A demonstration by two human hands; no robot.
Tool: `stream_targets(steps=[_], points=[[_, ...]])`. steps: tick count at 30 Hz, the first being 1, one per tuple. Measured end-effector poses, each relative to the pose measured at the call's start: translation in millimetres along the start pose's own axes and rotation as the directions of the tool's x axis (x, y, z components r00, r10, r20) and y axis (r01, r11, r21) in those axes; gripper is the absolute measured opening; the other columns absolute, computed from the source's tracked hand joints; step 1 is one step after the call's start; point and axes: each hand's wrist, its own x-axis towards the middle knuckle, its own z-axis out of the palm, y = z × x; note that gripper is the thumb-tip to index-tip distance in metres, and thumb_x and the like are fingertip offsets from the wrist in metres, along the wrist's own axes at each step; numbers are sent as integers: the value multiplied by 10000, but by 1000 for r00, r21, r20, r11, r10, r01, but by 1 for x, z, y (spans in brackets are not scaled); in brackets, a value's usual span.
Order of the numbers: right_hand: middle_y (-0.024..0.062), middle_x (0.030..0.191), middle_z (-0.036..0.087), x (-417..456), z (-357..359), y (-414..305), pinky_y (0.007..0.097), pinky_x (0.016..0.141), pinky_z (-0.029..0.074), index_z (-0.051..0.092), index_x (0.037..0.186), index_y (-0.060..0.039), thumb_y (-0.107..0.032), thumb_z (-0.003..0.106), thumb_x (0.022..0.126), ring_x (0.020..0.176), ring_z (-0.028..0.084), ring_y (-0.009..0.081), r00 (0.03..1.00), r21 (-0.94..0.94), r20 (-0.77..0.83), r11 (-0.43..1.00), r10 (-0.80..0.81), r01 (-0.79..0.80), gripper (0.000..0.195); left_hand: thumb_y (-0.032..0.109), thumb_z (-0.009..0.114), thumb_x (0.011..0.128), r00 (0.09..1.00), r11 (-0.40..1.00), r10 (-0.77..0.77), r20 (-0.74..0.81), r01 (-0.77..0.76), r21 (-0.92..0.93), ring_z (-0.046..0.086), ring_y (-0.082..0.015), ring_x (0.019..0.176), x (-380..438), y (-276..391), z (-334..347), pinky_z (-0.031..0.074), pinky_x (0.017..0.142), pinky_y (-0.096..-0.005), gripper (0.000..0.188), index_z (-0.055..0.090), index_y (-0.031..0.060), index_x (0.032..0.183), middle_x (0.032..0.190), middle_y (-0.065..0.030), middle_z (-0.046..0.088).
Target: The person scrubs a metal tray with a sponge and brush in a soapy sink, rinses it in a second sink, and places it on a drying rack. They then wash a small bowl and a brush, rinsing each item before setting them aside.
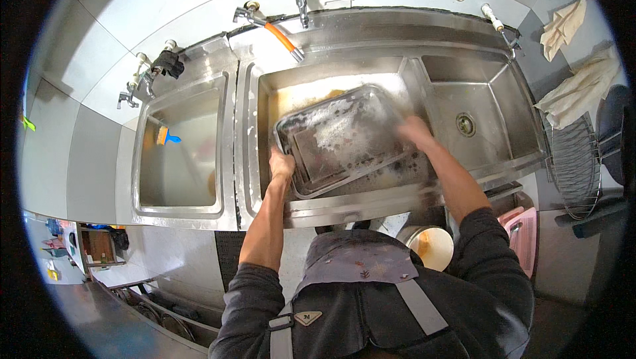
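A rectangular metal tray [343,135], wet and dotted with suds, is tilted over the middle sink basin [266,110]. My left hand [281,163] grips its left rim. At its right end is my right hand [415,132], blurred by motion; whether its fingers close on the rim cannot be made out. Foamy, yellowish water shows behind the tray. Above the basin's back edge hangs a faucet with an orange hose [280,38], and a second faucet [301,6] is just right of it.
The left basin [223,135] holds cloudy water and a blue-handled brush [170,138]. A drain [466,124] shows in the right basin [497,105]. Wire baskets [574,160] and cloths [576,88] are at the far right. A white bucket [437,249] stands below the sink.
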Motion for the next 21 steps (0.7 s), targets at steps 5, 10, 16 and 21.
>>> stream_targets(steps=[5, 10, 16, 21], points=[[233, 1035, 726, 44, 35, 31, 590, 835, 544, 693, 1168, 75, -379, 722, 1012, 946, 711, 421, 976, -365, -186, 930, -113, 38, 481, 109, 559, 971, 994, 991, 84, 74, -91, 103, 650, -528, 1253, 26, 4, 20, 507, 1046, -555, 529, 472, 41, 1488, 1292, -360, 681], [294, 1218, 719, 44, 59, 37, 583, 949, 565, 657, 1284, 52, -396, 703, 1004, 1127, 711, 462, 963, -294, -270, 954, -22, -61, 531, 180, 593, 999, 991, 994, 49, 121, -60, 88, 647, -534, 1250, 41, -3, 25, 507, 1060, -556, 592, 408, 53, 1547, 1303, -353, 684], [286, 1276, 708, 39, 50, 45, 605, 965, 559, 631, 1337, 34, -388, 703, 1006, 1160, 697, 482, 969, -298, -243, 947, 47, -120, 542, 196, 602, 998, 980, 988, 23, 196, -53, 147, 632, -515, 1290, 40, 12, 29, 495, 1101, -532, 671, 375, 58, 1614, 1388, -367, 632], [270, 1272, 714, 29, 52, 29, 570, 961, 575, 633, 1342, 18, -395, 690, 1030, 1165, 708, 443, 956, -332, -290, 942, -47, -55, 521, 189, 602, 997, 974, 981, 58, 219, -97, 168, 592, -522, 1343, 72, -18, 41, 474, 1135, -518, 664, 389, 13, 1600, 1423, -369, 611]])
